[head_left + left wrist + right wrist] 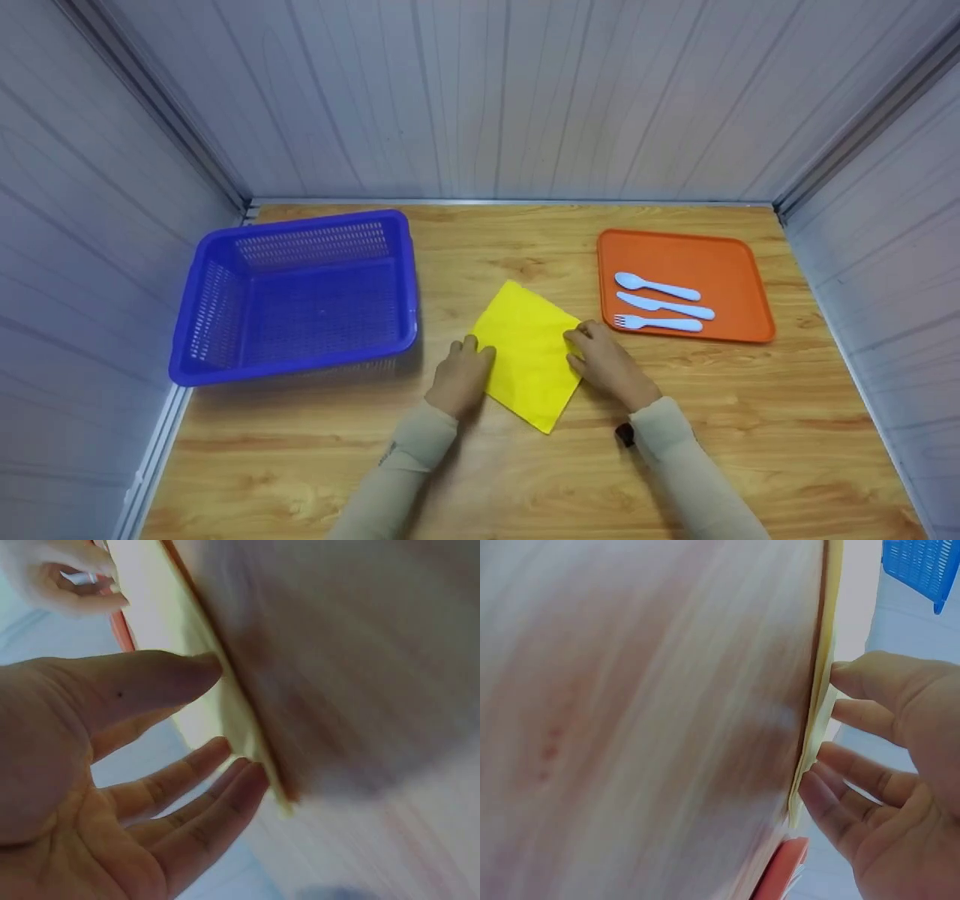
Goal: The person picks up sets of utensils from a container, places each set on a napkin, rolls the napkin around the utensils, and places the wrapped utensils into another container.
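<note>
A yellow folded napkin (529,352) lies flat on the wooden table, turned so one corner points toward the person. At its left edge the left hand (461,375) touches it with thumb and fingertips. On the opposite edge rests the right hand (609,361), fingertips and thumb on the napkin's rim. In the left wrist view, the thumb and fingers (199,829) are spread and only lightly bent along the napkin's edge (240,716). Thin stacked layers show at the edge (819,690) in the right wrist view, where the fingers (870,769) reach it without curling round it.
A blue perforated basket (300,367) stands at the left. To the right, an orange tray (690,255) holds a light-blue spoon (660,287), knife (667,306) and fork (660,323). Pale panel walls (495,97) enclose the back and both sides of the table (525,487).
</note>
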A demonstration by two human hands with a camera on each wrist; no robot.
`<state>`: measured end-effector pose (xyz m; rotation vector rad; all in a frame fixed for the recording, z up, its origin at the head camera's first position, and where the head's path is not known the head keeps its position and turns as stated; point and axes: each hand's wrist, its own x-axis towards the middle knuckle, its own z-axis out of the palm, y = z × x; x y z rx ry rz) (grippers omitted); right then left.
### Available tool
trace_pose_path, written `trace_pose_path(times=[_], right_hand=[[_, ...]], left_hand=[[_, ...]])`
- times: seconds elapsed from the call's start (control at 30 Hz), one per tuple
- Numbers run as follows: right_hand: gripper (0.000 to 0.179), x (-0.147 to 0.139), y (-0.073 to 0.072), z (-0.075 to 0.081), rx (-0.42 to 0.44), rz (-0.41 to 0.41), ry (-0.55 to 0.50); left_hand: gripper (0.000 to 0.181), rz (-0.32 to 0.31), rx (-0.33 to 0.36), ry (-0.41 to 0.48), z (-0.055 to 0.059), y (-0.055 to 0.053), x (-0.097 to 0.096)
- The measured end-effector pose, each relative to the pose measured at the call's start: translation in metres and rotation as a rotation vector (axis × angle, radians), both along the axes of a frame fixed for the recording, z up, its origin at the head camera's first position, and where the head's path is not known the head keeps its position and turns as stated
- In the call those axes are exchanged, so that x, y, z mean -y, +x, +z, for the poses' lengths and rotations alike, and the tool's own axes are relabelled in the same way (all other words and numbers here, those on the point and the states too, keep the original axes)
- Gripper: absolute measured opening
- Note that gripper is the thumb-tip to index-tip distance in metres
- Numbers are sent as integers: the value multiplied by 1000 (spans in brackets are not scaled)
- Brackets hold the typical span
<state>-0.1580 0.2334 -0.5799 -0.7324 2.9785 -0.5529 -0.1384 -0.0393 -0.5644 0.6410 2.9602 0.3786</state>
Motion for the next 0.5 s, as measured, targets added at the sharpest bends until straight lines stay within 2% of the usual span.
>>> trace_pose_path(times=[0.13, 0.23, 0.37, 0.5], right_hand=[[33, 1, -2, -2, -15, -30, -1], [33, 2, -3, -3, -21, -47, 3], [34, 2, -3, -4, 2, -74, 9], [36, 2, -4, -3, 16, -80, 12]], left_hand=[[31, 2, 61, 30, -1, -17, 2], [36, 1, 76, 54, -2, -25, 3], [37, -3, 80, 72, -4, -30, 4], [37, -6, 88, 74, -5, -32, 5]])
